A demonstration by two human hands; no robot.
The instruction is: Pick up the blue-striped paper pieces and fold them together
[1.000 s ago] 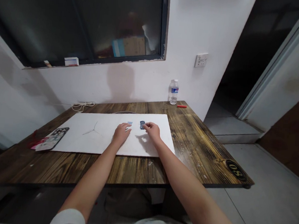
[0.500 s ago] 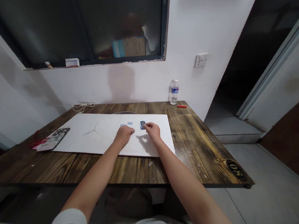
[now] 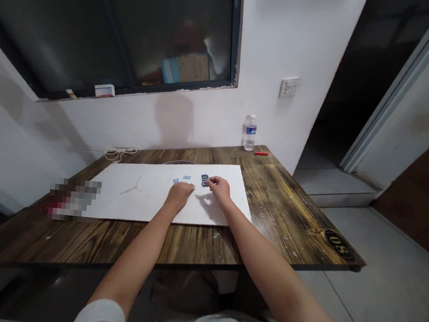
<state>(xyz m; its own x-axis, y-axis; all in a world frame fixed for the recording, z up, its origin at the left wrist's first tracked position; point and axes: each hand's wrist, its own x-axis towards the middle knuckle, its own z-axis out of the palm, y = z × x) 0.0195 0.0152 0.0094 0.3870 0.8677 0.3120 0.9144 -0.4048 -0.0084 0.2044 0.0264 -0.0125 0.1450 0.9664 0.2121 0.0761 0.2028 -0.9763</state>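
I see the right hand (image 3: 219,188) pinching a dark blue piece (image 3: 204,181). The left hand (image 3: 179,194) is curled; its grip I cannot tell.

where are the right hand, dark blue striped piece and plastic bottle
Right hand (image 3: 220,188), head view: its middle
Dark blue striped piece (image 3: 204,179), head view: striped face
Plastic bottle (image 3: 250,131), head view: blue label

we see a dark-streaked brown wooden table (image 3: 285,218) carrying a flat white rectangular board (image 3: 149,203), an upright clear plastic bottle with a blue label (image 3: 250,134), a thin red stick (image 3: 261,154) near it, and a looped off-white cord (image 3: 118,154).
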